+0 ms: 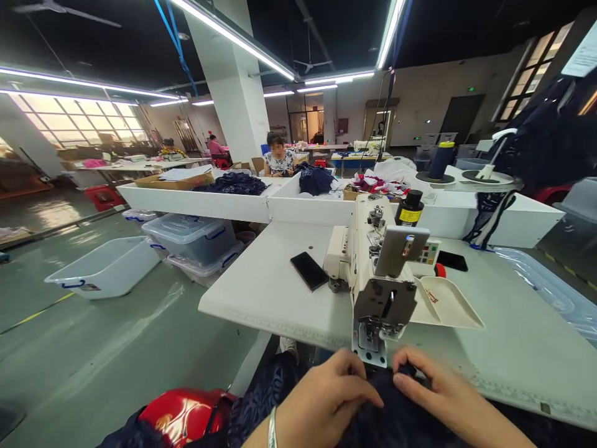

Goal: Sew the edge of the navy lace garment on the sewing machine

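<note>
Black phone (310, 270) laid on table (275, 280); white tray (445, 303) set beside it; clear bins (186, 239) stacked on floor; seated person (278, 157) seen behind.

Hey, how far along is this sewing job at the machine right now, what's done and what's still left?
Done: nothing shows as finished; no stitched seam is visible. In hand: the left hand and right hand both press the dark blue fabric at the table edge, just in front of the sewing machine head. Left: the fabric is not yet under the presser foot, so the stitching itself seems still to come.
</note>
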`<state>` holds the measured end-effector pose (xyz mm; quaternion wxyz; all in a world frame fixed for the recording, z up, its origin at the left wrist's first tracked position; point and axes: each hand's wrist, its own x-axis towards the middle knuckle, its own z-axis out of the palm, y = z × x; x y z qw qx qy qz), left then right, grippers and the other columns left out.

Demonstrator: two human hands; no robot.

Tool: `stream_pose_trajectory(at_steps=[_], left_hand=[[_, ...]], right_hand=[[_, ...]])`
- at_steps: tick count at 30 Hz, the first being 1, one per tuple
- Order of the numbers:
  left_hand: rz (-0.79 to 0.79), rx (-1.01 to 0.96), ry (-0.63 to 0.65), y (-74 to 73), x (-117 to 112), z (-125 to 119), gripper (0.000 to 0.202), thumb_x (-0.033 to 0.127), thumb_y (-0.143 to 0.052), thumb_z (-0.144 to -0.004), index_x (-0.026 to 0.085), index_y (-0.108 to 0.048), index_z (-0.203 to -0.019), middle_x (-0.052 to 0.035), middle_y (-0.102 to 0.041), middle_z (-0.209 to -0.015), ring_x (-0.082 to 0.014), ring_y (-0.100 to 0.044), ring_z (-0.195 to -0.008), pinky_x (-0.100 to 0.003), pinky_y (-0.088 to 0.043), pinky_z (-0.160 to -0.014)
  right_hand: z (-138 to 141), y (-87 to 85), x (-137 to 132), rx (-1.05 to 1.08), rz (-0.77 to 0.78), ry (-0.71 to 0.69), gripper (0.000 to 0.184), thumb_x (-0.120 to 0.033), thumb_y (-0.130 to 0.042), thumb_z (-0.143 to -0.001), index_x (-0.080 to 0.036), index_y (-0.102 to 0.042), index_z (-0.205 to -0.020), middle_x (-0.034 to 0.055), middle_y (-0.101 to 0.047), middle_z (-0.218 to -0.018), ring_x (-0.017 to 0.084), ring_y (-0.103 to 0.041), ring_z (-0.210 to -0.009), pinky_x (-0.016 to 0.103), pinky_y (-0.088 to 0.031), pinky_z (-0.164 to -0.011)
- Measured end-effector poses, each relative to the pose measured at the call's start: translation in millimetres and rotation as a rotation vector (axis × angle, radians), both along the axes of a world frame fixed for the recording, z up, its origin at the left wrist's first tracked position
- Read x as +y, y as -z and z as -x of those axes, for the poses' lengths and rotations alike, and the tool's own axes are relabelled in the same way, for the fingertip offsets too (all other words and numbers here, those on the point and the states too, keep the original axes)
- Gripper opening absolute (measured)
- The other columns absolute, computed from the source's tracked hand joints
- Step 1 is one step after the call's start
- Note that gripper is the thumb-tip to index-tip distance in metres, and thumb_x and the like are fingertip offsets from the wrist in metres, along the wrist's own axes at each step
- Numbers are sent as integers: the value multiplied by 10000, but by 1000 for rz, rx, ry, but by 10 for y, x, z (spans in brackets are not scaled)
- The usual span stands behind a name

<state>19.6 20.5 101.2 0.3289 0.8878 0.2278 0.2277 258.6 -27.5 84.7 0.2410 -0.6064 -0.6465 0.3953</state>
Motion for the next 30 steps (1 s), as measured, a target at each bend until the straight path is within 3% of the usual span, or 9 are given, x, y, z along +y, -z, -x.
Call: stream_pose_trajectory(at_steps=[4, 7, 9, 12, 21, 30], left_hand=[[-201, 94, -239, 87, 142, 81, 358, 58, -368, -901, 249, -646, -1025, -38, -571, -1024, -119, -624, -779, -225, -527, -725], [-428, 88, -363, 194, 190, 44, 320, 82, -372, -919, 207, -620, -1079, -93, -556, -1207, -197, -604, -1021, -325, -527, -855], [-582, 61, -297, 270, 184, -26, 309, 112, -396, -942, 198, -580, -1174, -87, -545, -1290, -214, -526, -1180, -370, -465, -981], [-722, 49, -161, 377, 149, -142, 311, 157, -384, -979, 205, -550, -1237, -26, -623, -1221, -164, -554, -1154, -323, -436, -1015], [-814, -10, -327, 568, 4, -324, 318, 154, -339, -1001, 172, -600, -1181, -17, -647, -1196, -149, -567, -1132, -291, -400, -986], [-839, 41, -348, 476, -19, -338, 392, 153, -253, -1012, 173, -598, -1198, -21, -665, -1130, -142, -567, -1116, -266, -367, -957]], right_hand=[[110, 96, 200, 71, -65, 132, 282, -501, -407, -906, -242, -516, -889, -20, -543, -837, 186, -502, -819, 292, -399, -758], [200, 226, 311, 90, -123, 209, 295, -472, -368, -909, -221, -519, -944, 4, -544, -848, 197, -484, -790, 324, -409, -749], [227, 275, 358, 113, -137, 234, 305, -458, -382, -896, -207, -526, -993, 26, -573, -889, 212, -501, -807, 338, -423, -746], [206, 275, 407, 142, -143, 243, 294, -428, -440, -869, -194, -549, -1009, 51, -625, -948, 244, -547, -884, 355, -439, -781], [123, 274, 609, 117, -319, 234, 335, -252, -444, -808, -206, -593, -1105, 65, -663, -1135, 256, -571, -1101, 383, -450, -919], [169, 166, 599, 91, -401, 259, 331, -232, -462, -779, -209, -648, -1051, 71, -707, -1083, 261, -632, -1031, 397, -520, -863]])
